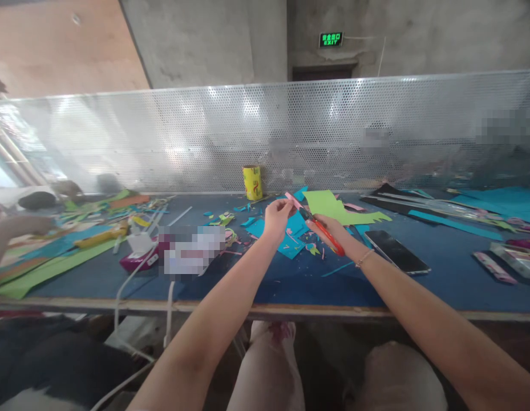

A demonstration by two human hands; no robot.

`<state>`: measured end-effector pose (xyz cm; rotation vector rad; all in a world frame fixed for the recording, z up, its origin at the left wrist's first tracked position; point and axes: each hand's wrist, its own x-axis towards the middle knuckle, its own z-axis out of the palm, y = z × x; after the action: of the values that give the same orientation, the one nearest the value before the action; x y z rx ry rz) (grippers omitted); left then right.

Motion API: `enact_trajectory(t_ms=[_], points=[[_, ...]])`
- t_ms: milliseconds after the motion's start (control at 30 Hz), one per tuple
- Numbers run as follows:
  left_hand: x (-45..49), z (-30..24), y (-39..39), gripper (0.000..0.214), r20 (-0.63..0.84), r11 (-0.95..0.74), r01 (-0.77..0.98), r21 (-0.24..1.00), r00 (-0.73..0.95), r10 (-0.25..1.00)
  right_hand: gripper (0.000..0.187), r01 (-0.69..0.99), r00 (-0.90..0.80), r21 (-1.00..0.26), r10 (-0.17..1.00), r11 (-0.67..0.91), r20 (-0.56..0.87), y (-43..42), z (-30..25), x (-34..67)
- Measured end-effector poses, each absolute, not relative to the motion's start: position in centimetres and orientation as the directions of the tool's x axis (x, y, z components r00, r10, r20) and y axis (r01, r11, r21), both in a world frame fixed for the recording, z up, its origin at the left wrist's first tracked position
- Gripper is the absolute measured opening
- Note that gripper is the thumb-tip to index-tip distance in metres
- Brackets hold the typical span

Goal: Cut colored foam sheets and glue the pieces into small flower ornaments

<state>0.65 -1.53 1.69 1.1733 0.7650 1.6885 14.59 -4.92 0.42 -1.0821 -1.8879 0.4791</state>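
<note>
My left hand [278,217] pinches a small strip of pink paper [292,199] above the middle of the table. In my right hand [333,228] is a pair of scissors with red handles [328,237], its dark blades pointing up and left toward the pink paper. Whether the blades touch the paper I cannot tell. Beneath both hands lie pieces of blue paper [290,246] and small scraps. A cut sheet of light green paper [327,204] rests just behind my right hand.
A yellow tub [252,182] stands by the perforated metal panel [196,137]. A phone [395,251] lies to the right, near blue sheets [500,202]. On the left are a magenta device [138,260], white cables [119,302], paper strips and another person's arm [16,228].
</note>
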Motion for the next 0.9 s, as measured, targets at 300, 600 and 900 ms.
enact_trajectory(t_ms=[300,600,900], points=[[0.76,1.63,-1.59,0.015,0.362,-0.371,-0.349,0.861,-0.095,0.927,0.034,0.387,-0.268,-0.801,0.887,0.457,0.376,-5.18,0.30,14.90],[0.95,1.46,-1.87,0.016,0.376,-0.370,-0.300,0.879,-0.039,0.926,0.038,0.259,-0.303,-0.888,0.905,0.380,0.299,-4.77,-0.19,15.05],[0.98,1.57,-1.97,0.016,0.369,-0.357,-0.331,0.874,-0.029,0.929,0.041,0.286,-0.258,-0.872,0.909,0.397,0.329,-5.05,-0.04,15.09]])
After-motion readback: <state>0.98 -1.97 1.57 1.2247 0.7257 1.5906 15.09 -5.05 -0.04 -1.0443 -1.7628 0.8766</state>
